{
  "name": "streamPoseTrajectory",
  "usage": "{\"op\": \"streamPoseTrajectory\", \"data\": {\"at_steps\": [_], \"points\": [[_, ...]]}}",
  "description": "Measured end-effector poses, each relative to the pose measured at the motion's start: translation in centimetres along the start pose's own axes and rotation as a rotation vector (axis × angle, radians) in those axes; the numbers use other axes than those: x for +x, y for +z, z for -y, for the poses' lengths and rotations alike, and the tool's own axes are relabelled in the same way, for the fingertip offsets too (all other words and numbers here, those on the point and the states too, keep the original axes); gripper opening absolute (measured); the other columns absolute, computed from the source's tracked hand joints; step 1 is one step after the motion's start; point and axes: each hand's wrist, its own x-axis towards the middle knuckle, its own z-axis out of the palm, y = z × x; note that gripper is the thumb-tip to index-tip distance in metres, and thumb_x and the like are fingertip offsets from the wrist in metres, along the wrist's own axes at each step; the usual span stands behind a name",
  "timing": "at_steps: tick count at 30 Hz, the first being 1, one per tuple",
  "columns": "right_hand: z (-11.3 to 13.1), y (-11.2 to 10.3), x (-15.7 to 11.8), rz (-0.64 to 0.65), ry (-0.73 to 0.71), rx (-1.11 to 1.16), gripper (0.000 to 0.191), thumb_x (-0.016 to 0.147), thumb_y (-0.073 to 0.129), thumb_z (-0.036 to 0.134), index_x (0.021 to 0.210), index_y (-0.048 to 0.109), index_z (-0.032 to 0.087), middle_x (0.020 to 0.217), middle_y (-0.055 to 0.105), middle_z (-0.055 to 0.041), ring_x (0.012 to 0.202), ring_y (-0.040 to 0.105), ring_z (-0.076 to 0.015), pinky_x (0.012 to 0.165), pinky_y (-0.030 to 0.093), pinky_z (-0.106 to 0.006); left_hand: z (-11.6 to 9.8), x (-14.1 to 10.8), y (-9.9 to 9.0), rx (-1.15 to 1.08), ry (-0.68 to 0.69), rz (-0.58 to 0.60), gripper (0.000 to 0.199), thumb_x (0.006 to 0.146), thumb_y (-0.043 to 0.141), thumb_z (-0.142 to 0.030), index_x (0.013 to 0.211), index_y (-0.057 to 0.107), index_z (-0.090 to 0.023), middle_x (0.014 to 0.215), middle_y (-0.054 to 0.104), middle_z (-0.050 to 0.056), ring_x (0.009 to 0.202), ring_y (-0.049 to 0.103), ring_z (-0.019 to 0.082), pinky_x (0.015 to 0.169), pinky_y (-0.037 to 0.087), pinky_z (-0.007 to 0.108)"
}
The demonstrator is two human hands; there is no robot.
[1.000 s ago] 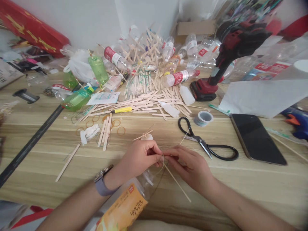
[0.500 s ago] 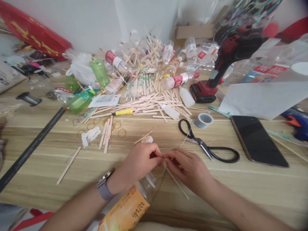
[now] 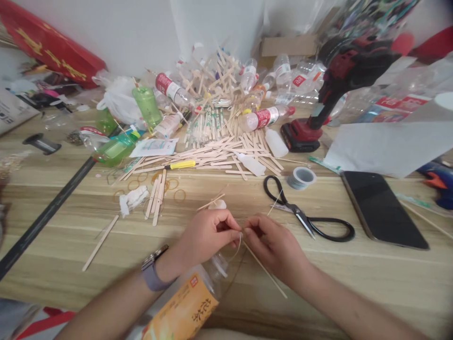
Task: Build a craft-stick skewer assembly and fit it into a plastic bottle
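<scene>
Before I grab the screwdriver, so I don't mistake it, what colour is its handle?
The screwdriver's handle is yellow, clearest in the head view.

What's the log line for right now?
left hand pinches string | right hand pinches thin stick | scissors on table | phone right of scissors | bottle beside left forearm

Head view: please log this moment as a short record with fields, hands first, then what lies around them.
Left hand: fingertips pinched at a thin strand
Right hand: fingertips closed on a thin stick
Beside left wrist: bottle with orange label
Right of hands: black-handled scissors, then a dark-screened phone
Beyond hands: heap of flat wooden sticks, yellow-handled tool
Surface: wood-grain table
Unclear: how strand and stick join
</scene>
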Motion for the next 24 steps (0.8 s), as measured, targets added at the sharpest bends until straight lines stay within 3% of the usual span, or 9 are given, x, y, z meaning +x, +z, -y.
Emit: {"op": "streamPoseTrajectory", "data": {"at_steps": [4, 9, 15, 24], "points": [[0.33, -0.38, 0.28, 0.07, 0.151, 0.182, 0.018, 0.088, 0.051, 0.021, 0.078, 0.066, 0.022, 0.068, 0.071, -0.0003, 0.059, 0.063, -0.0133, 0.053, 0.046, -0.021, -0.21, -0.14, 0.03, 0.042, 0.027, -0.025, 0.008, 0.076, 0.062, -0.02, 0.068, 0.063, -0.018, 0.063, 0.066, -0.002, 0.06, 0.059, 0.012, 0.057, 0.044, 0.022], [0.52, -0.48, 0.43, 0.103, 0.301, 0.27, 0.022, 0.084, 0.054, 0.031, 0.074, 0.07, 0.02, 0.064, 0.071, -0.0019, 0.054, 0.061, -0.0144, 0.05, 0.045, -0.022, -0.31, -0.27, 0.11, 0.288, 0.112, -0.089, 0.011, 0.075, 0.06, -0.012, 0.066, 0.063, -0.018, 0.064, 0.064, -0.003, 0.06, 0.056, 0.011, 0.055, 0.039, 0.02], [0.7, -0.53, 0.58, 0.115, 0.286, 0.185, 0.02, 0.082, 0.054, 0.026, 0.07, 0.067, 0.019, 0.055, 0.063, 0.0005, 0.049, 0.054, -0.0121, 0.046, 0.038, -0.021, -0.48, -0.32, 0.24, 0.475, 0.214, -0.122, 0.015, 0.075, 0.062, -0.009, 0.063, 0.06, -0.017, 0.063, 0.06, -0.004, 0.061, 0.055, 0.009, 0.057, 0.037, 0.019], [0.78, -0.43, 0.7, 0.139, 0.258, 0.229, 0.019, 0.084, 0.046, 0.023, 0.07, 0.058, 0.019, 0.053, 0.052, 0.0037, 0.047, 0.043, -0.01, 0.043, 0.032, -0.02, 0.28, -0.22, -0.08, 0.344, 0.236, -0.079, 0.011, 0.077, 0.06, -0.012, 0.068, 0.063, -0.018, 0.073, 0.067, -0.002, 0.067, 0.059, 0.011, 0.062, 0.042, 0.021]]}}
